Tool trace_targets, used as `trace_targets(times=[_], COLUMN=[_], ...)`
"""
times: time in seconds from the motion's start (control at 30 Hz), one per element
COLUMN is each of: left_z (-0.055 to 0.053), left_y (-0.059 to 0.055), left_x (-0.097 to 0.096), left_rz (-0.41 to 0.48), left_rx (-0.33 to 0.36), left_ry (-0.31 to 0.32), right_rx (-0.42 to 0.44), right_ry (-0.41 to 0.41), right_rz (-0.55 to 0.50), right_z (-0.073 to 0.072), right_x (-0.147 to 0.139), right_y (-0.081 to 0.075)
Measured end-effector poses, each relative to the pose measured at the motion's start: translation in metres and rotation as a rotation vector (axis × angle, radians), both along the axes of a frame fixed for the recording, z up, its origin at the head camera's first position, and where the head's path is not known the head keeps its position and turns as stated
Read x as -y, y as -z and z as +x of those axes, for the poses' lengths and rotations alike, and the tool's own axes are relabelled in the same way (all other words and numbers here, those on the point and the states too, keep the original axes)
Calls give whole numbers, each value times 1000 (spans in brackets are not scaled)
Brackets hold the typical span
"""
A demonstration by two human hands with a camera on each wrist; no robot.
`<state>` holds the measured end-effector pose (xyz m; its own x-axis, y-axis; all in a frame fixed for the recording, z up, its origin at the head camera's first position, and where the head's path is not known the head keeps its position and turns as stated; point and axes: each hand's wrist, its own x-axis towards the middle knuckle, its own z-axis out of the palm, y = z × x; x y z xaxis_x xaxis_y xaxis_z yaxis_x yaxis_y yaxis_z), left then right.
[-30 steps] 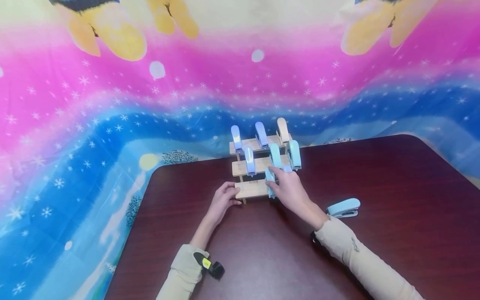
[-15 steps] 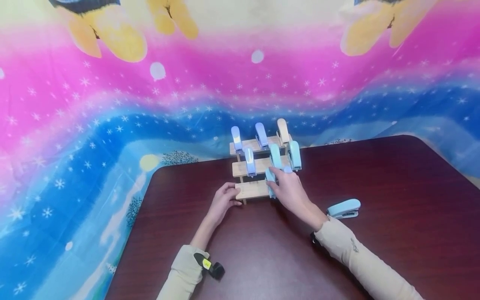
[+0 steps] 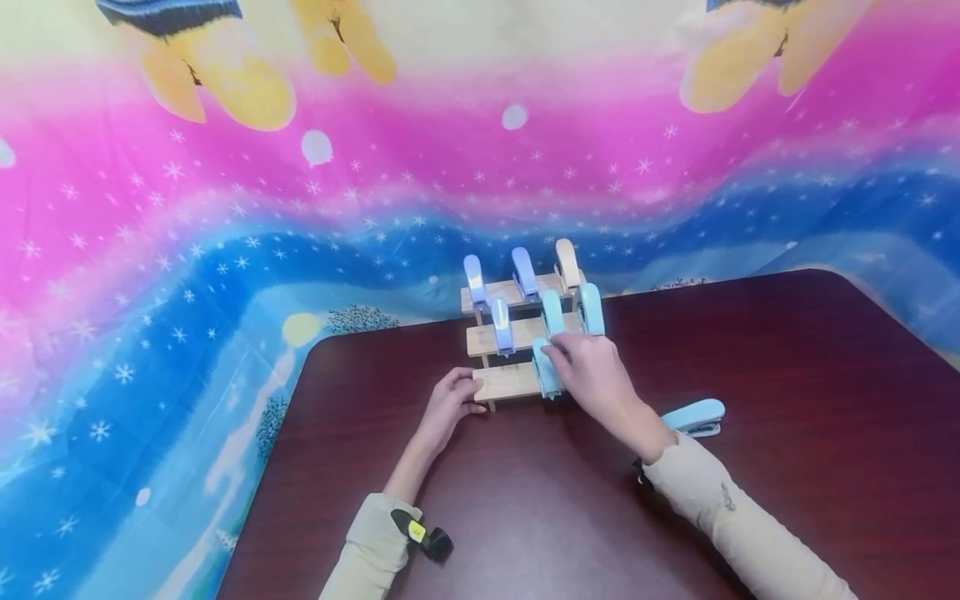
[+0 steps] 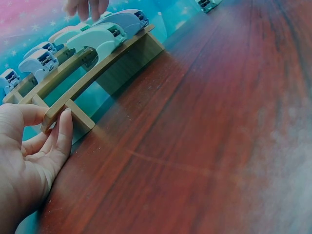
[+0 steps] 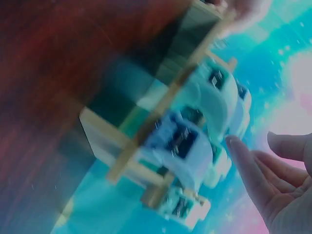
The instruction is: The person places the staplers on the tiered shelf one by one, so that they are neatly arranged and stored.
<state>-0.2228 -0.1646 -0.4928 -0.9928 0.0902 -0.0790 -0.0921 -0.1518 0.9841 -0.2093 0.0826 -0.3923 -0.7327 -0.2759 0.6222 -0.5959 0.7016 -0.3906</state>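
A small three-tier wooden rack (image 3: 506, 382) holds several staplers. My left hand (image 3: 448, 404) pinches the left end of its lowest shelf, thumb above and fingers beneath in the left wrist view. On that shelf stands a mint-green stapler (image 3: 546, 368). Right of it is a lavender-blue stapler (image 5: 190, 148), hidden behind my right hand (image 3: 597, 373) in the head view. The right wrist view shows that hand's thumb and fingers spread, holding nothing, just off the staplers' rounded ends.
Higher shelves carry a blue stapler (image 3: 502, 325), a green stapler (image 3: 552, 310), another green stapler (image 3: 592, 307) and a cream stapler (image 3: 567, 262), among others. A light-blue stapler (image 3: 697, 417) lies on the dark wooden table (image 3: 810, 433) at right. A printed cloth (image 3: 420, 150) hangs behind.
My right hand has let go of the staplers on the lowest shelf and drawn slightly right. My left hand keeps its grip on the rack.
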Motion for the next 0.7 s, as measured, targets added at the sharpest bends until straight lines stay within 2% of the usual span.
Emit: trace_targets(times=[0.17, 0.43, 0.7], left_z=[0, 1, 0], left_y=[0, 0, 1], left_x=[0, 0, 0], left_rz=[3, -4, -2], left_rx=[-1, -15, -19], left_ry=[-1, 0, 6], right_rx=[49, 99, 196], right_ry=[41, 105, 152], right_rz=[-28, -114, -160], right_z=[-6, -17, -19], right_x=[-17, -41, -64], right_y=[-11, -19, -31])
